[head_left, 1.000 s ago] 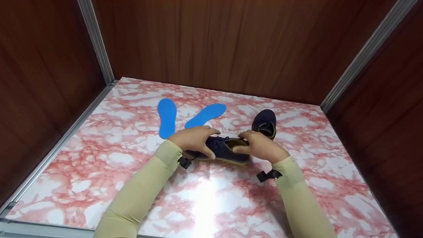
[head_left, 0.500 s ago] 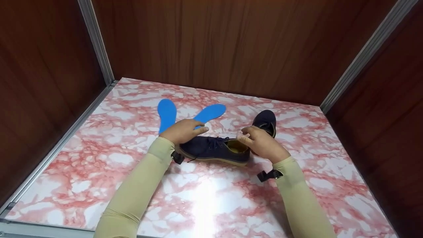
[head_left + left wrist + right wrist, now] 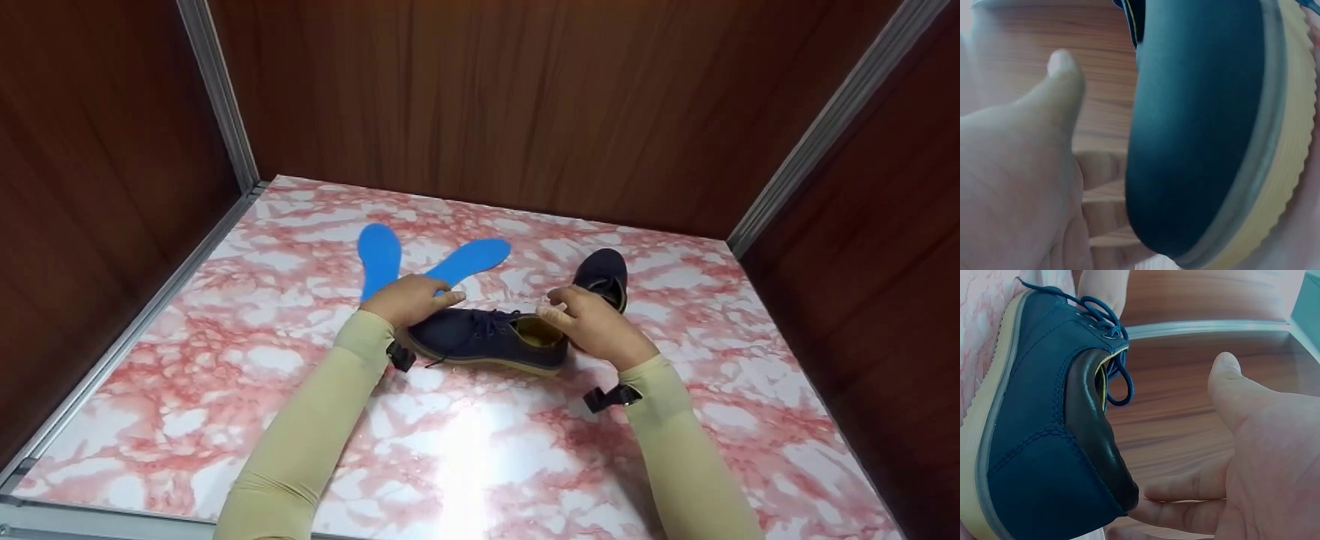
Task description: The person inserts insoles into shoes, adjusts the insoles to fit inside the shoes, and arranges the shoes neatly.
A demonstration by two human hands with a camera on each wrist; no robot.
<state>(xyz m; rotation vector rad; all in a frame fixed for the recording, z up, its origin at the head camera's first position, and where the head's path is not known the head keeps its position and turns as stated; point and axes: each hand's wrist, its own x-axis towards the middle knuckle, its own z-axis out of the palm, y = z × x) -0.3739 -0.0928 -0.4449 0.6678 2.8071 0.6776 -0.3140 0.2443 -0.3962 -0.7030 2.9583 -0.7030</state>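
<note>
A navy lace-up shoe (image 3: 480, 341) with a tan sole stands sideways on the table, toe to the left. My left hand (image 3: 409, 300) is just behind its toe, fingers reaching over the near end of a slanted blue insole (image 3: 472, 257). In the left wrist view the thumb stands apart from the fingers beside the shoe's toe (image 3: 1196, 129), and the fingertips are hidden behind it. My right hand (image 3: 596, 322) hovers at the heel, its thumb raised. In the right wrist view its fingers come right up to the heel collar (image 3: 1092, 433), with nothing in the grasp.
A second blue insole (image 3: 380, 255) lies to the left, its near end covered by my left hand. The matching navy shoe (image 3: 602, 274) stands behind my right hand, toe pointing away. Dark wood panels (image 3: 480, 97) enclose the red-and-white marbled table (image 3: 247, 405).
My left hand has let go of the shoe's front and moved left and back to the slanted insole, which has shifted slightly. My right hand has drawn back a little from the shoe opening.
</note>
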